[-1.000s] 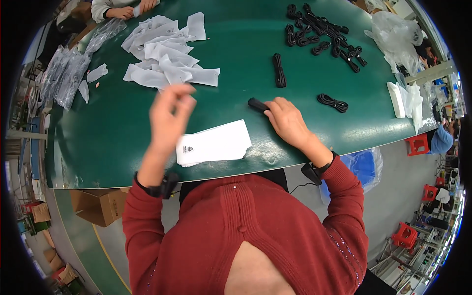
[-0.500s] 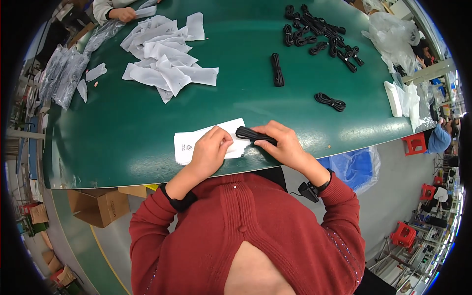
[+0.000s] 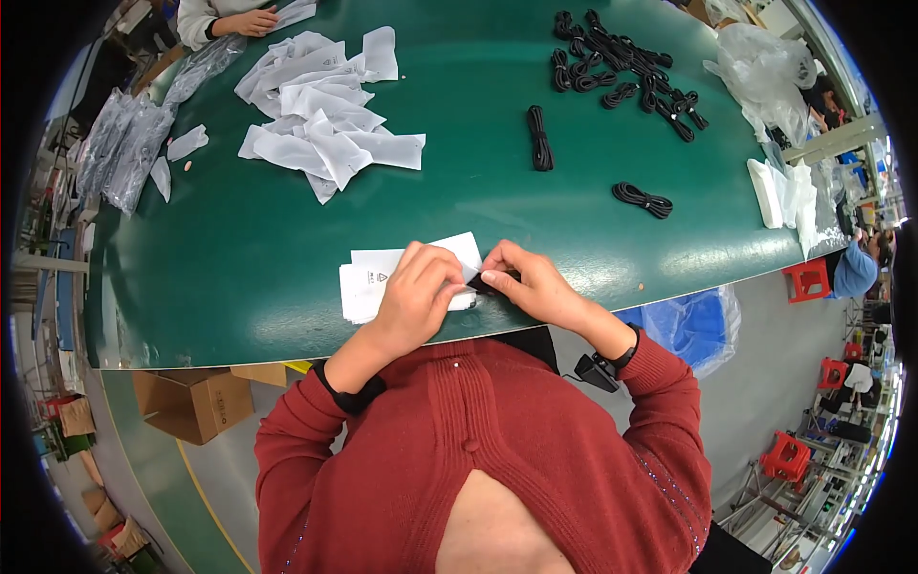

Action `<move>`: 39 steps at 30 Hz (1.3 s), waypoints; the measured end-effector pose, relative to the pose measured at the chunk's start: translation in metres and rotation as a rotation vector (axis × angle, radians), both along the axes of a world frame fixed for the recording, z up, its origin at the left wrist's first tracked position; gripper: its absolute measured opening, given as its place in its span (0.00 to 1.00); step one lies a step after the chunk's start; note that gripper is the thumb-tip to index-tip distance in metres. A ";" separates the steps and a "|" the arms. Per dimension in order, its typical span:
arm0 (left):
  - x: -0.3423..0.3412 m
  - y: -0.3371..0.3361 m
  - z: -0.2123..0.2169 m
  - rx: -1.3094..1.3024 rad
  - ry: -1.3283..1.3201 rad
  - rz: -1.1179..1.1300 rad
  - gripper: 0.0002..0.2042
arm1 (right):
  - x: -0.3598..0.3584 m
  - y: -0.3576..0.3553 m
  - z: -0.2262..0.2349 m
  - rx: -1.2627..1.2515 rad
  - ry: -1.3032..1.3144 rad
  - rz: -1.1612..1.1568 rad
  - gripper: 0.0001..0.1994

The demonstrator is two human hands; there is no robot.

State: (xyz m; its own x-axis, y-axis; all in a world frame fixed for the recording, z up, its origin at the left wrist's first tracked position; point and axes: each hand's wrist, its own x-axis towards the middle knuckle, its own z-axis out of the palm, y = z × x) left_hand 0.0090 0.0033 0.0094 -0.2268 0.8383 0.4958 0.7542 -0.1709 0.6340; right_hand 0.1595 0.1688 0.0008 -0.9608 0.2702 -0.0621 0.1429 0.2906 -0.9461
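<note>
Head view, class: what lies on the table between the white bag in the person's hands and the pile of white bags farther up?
Nothing: between the white bag and the pile, the head view shows only bare green table.

pouch [image 3: 368, 282] at table [image 3: 239, 277] near edge; pouch pile [image 3: 320, 124] behind; cable bundles [image 3: 622, 62] far right

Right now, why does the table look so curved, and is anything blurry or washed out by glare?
Head view: the fisheye lens bends the green table edge into an arc and blackens the corners. Lighting is even, with soft shadows under the left hand and right hand. The white bags look bright but not blown out; the black cable bundles stay sharp, and only the rim looks squeezed.
</note>
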 end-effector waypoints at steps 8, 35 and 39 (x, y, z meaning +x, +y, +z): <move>-0.025 0.008 0.021 0.025 -0.568 0.052 0.05 | -0.019 0.006 0.032 0.248 0.535 -0.043 0.21; 0.003 -0.007 -0.019 -0.292 -0.296 0.143 0.05 | 0.037 0.017 0.029 0.372 0.145 -0.123 0.11; 0.001 -0.007 -0.019 -0.240 -0.500 0.183 0.04 | 0.041 0.014 0.029 0.473 0.246 -0.030 0.11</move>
